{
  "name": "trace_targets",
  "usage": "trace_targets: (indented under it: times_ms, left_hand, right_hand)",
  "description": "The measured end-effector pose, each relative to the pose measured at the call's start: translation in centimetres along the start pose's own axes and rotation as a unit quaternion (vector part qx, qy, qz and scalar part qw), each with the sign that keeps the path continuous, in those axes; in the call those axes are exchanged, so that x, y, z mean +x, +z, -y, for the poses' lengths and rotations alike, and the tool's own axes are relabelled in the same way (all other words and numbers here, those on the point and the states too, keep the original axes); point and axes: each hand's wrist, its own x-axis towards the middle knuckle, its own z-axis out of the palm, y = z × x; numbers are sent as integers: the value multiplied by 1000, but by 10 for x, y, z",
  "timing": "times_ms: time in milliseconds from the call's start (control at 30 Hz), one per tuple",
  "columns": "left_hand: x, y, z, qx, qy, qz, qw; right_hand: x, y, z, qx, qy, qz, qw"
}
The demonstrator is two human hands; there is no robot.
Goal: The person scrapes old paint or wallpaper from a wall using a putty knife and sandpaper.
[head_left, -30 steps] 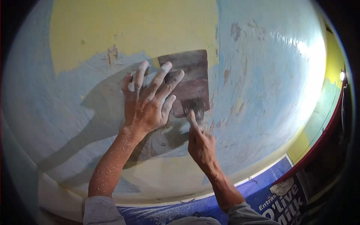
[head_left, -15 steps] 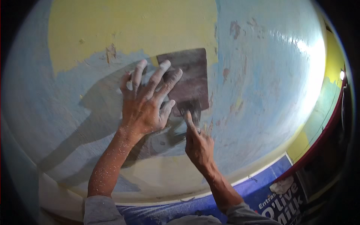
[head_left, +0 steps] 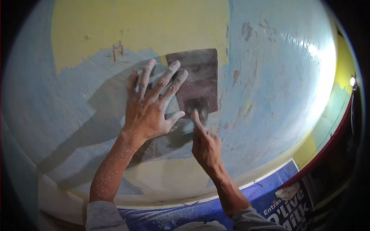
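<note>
My left hand is open, its dusty fingers spread flat against a patchy blue and yellow wall. Two of its fingertips overlap the left edge of a brown rectangular sheet-like piece, which lies flat on the wall; whether they press on it I cannot tell. The thumb points toward the sheet's lower left corner. My right hand is closed, index finger stretched upward, around a dark scraper-like tool. That tool is smeared by motion over the sheet's lower edge, so its exact shape is unclear. Pale dust specks cover the left forearm.
Chipped spots mark the wall right of the sheet. Below the wall hangs a blue printed banner, with a crumpled pale item by it. A dark red edge runs along the right, near a small bright light.
The wall and brown sheet appear slightly farther right in the picture. My left thumb has moved down and outward. My right hand stays near the sheet's lower edge with the blurred tool.
</note>
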Motion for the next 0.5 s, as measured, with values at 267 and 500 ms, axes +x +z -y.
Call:
trace_targets:
  times_ms: [267,500]
  left_hand:
    - [2,-2,1,-6,-3,-2,1000]
    - [4,-6,-2,-18,1,1,1000]
  right_hand:
    - [21,-9,5,34,-3,12,999]
    - [0,-4,-4,63,-3,-16,998]
